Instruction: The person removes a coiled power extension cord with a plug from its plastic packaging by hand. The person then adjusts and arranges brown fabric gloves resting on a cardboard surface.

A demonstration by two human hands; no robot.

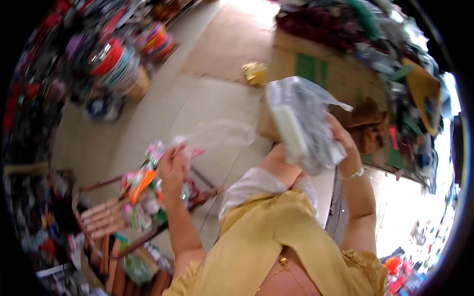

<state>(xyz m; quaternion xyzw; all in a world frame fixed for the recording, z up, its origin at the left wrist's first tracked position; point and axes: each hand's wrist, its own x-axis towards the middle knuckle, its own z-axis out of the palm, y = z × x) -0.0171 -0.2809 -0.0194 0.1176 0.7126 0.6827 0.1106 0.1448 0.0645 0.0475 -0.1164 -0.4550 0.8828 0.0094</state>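
My right hand [343,140] is closed on the side of a package in clear plastic [308,123]. The package looks grey, with a pale flat block along its left side, and a loose flap of film sticks out at its upper right. On the other side, my left hand [174,165] pinches a thin clear plastic bag [222,132], blurred by motion, with a bit of red near the fingers. Below that hand stands a wooden chair [101,219] with colourful small packets [143,197] piled on its slatted seat.
A large cardboard box [281,59] heaped with cloth and bags stands at the right. Several striped rolls or bundles [118,69] crowd the upper left. A crumpled gold-yellow item [255,73] lies on the tiled floor [207,106] by a flat brown sheet [224,44].
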